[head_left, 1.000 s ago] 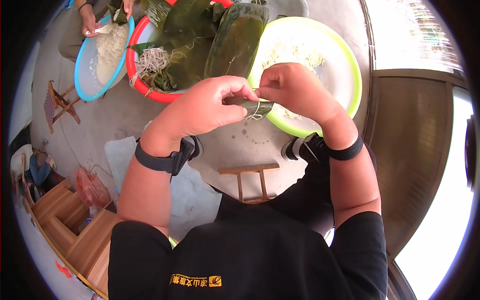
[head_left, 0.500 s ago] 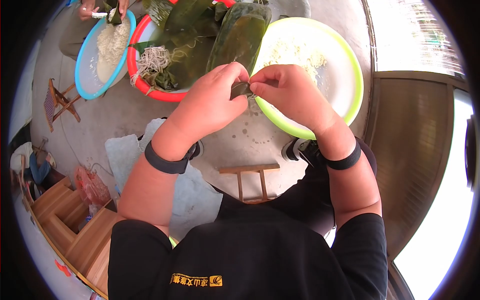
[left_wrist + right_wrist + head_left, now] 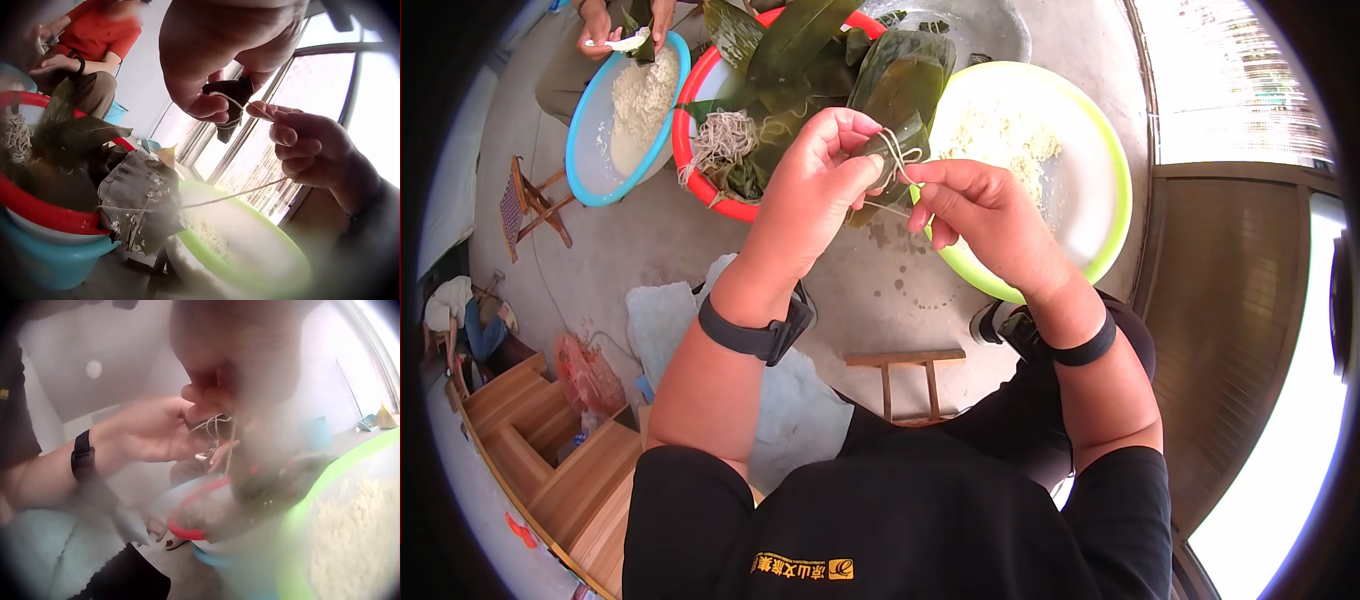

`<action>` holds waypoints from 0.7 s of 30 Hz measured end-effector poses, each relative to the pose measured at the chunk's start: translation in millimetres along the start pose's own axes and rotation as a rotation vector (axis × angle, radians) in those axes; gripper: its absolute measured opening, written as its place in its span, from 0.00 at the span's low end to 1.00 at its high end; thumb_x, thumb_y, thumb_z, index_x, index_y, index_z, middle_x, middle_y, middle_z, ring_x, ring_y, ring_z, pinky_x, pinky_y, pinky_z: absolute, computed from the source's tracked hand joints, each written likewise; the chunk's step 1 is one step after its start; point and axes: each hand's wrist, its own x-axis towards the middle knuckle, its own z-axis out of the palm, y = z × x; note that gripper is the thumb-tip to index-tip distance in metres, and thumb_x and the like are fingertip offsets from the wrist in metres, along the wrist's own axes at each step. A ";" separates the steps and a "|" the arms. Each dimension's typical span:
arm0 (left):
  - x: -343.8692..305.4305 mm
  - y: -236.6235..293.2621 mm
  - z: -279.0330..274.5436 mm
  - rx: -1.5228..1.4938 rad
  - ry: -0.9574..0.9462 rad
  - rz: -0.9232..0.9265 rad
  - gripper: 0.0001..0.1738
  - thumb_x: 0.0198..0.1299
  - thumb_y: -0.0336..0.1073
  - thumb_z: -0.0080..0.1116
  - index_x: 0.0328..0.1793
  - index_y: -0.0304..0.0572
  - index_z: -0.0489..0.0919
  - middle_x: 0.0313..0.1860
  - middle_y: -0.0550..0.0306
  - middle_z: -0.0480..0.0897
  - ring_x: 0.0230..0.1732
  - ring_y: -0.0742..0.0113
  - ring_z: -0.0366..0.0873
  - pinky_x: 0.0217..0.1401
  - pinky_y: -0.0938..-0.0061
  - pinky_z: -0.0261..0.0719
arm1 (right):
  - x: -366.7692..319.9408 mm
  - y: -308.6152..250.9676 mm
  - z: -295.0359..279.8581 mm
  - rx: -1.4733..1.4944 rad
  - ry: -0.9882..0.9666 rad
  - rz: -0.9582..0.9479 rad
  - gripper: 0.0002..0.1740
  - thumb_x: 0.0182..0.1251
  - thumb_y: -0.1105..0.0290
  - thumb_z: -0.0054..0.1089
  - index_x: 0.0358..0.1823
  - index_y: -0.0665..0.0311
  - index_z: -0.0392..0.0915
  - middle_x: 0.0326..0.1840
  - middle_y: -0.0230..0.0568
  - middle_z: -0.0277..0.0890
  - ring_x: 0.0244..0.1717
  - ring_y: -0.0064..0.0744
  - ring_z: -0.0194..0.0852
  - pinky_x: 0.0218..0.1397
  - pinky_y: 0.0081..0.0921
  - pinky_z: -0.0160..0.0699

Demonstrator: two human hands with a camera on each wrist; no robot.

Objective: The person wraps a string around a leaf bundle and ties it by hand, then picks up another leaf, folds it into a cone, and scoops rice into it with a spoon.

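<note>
My left hand point(image 3: 800, 200) grips a small dark-green leaf-wrapped dumpling point(image 3: 226, 132) between thumb and fingers, so much of it is hidden. Pale string point(image 3: 897, 150) loops around the dumpling and stands off it in the head view. Just to its right, my right hand point(image 3: 990, 220) pinches the string between thumb and forefinger, other fingers curled. A long tail of the string point(image 3: 234, 196) runs down leftward from the right hand in the left wrist view, passing in front of the leaf stack point(image 3: 140, 203). The right wrist view is blurred.
A red-rimmed basin point(image 3: 683, 155) holds leaves and a bundle of string point(image 3: 725, 142). Right of it, a green-rimmed basin point(image 3: 1122, 190) contains pale rice point(image 3: 1010, 145). Another person's hands point(image 3: 662, 15) work over a blue-rimmed basin point(image 3: 578, 150) of rice. A wooden stool point(image 3: 905, 358) stands below.
My hands first came close together over the dumpling, then drew apart, the right one moving right and down. The string loops now show loose, and the dumpling is turned differently.
</note>
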 end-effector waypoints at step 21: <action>-9.8 -2.6 -8.3 0.738 -0.573 0.063 0.16 0.51 0.25 0.59 0.47 0.37 0.73 0.43 0.54 0.76 0.45 0.62 0.76 0.50 0.70 0.76 | 16.6 20.3 -16.0 -0.679 -0.179 -0.015 0.11 0.67 0.64 0.69 0.38 0.66 0.85 0.26 0.37 0.81 0.28 0.24 0.73 0.35 0.29 0.73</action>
